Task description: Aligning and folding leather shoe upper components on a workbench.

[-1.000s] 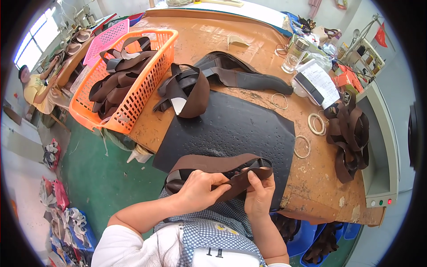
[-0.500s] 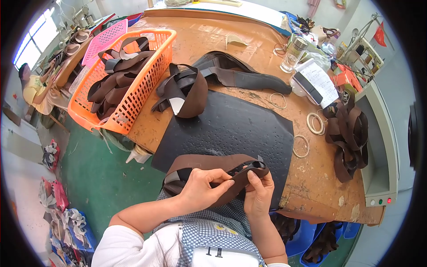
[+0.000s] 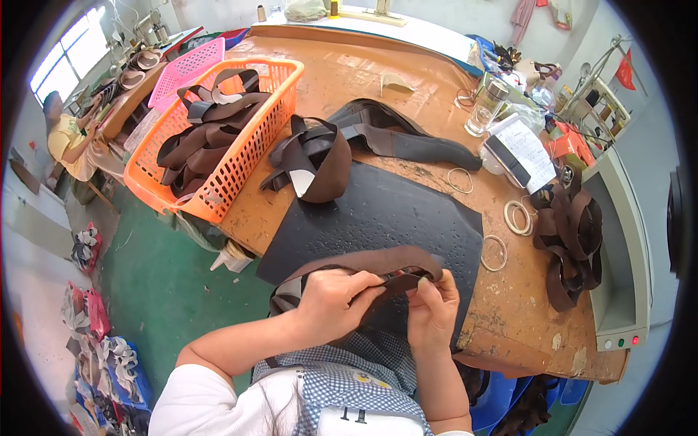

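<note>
A wide brown strip (image 3: 363, 261) with a black inner side is bent into a loop above the near edge of the black mat (image 3: 392, 211). My left hand (image 3: 336, 299) pinches its lower edge near the middle, thumb and forefinger together. At the strip's right-hand bend, my right hand (image 3: 433, 309) grips the edge between thumb and fingers. A grey patch shows on the strip left of my left hand. Beyond the mat lie a coiled brown strip (image 3: 327, 163) with a white piece on it and a flat stack of dark strips (image 3: 407, 142).
An orange basket (image 3: 251, 163) of brown strips stands at the left. Rubber-band-like rings (image 3: 494, 253), a glass jar (image 3: 481, 116), papers with a phone (image 3: 531, 156), hanging brown strips (image 3: 571, 240) and a grey machine (image 3: 622, 269) are at the right. A person (image 3: 69, 145) sits far left.
The strip's right-hand bend has turned, so its brown outer face now arches over the top. My right hand has shifted slightly right; my left hand keeps its pinch. The view has tilted a little.
</note>
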`<state>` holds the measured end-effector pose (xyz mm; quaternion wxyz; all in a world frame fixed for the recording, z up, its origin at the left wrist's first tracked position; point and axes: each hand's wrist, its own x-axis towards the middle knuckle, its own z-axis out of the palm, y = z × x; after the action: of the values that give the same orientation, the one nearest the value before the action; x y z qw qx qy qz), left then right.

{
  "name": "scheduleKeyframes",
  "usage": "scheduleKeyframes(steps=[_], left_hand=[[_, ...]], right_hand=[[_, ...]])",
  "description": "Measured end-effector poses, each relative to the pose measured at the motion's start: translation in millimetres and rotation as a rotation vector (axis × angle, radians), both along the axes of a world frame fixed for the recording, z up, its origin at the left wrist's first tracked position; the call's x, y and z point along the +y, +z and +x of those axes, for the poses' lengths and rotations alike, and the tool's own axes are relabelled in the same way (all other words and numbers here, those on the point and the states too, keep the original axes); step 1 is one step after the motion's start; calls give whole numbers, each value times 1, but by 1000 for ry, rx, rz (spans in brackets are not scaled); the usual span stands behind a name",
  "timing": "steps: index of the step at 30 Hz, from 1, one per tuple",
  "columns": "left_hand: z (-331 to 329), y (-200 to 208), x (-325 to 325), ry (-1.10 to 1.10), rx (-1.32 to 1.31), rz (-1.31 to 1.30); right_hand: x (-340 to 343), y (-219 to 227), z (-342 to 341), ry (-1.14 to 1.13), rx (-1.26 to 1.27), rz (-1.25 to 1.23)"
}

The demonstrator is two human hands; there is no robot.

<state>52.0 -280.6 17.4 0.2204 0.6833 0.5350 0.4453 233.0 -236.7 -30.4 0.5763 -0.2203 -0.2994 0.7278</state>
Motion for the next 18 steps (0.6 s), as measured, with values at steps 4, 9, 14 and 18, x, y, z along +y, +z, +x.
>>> scheduleKeyframes(steps=[4,9,14,18], left_hand=[[-12,28,9,8,313,518],[-5,5,0,-43,-239,-296],[1,-8,-9,-32,-286,-509],[8,-10,-1,-31,-349,-421]], right_hand=[[2,31,-11,-88,-10,193],[0,2,-14,-95,-69,-90],[-11,-8,-12,-95,-91,-124],[-14,-8,-11,-89,-171,-60]])
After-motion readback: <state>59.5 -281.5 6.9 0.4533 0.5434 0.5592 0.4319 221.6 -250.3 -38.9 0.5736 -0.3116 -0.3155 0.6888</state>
